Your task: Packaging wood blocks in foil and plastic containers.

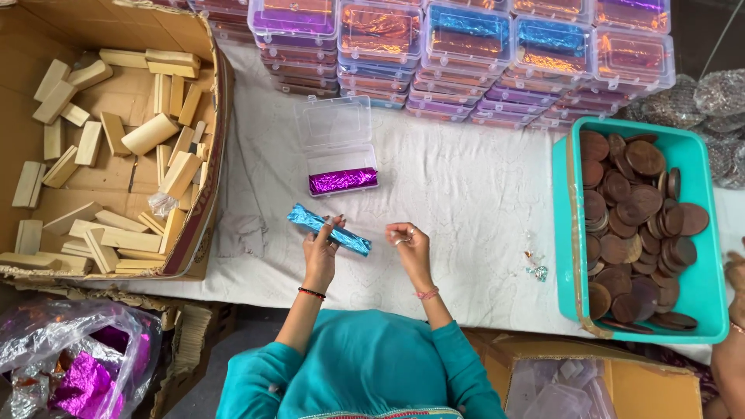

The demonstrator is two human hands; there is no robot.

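Blue-Wrapped Block Held Over White Cloth

Centrally, a blue foil block (329, 230) was gripped in the closed fingers of the left hand (320, 252), tilted above the white cloth (466, 194). The right hand (409, 247) was kept just beside it, fingers curled, with nothing seen in its grasp. An open clear box (339, 146) holding a purple foil block (343, 180) was placed just beyond. Wooden blocks (116, 155) were heaped in a carton at left, brown discs (632, 217) in a teal tub at right.

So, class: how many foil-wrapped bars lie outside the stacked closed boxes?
2. One blue bar is held in the left hand; one purple bar lies in the open clear box. Loose foil in the bag at lower left could hide others.
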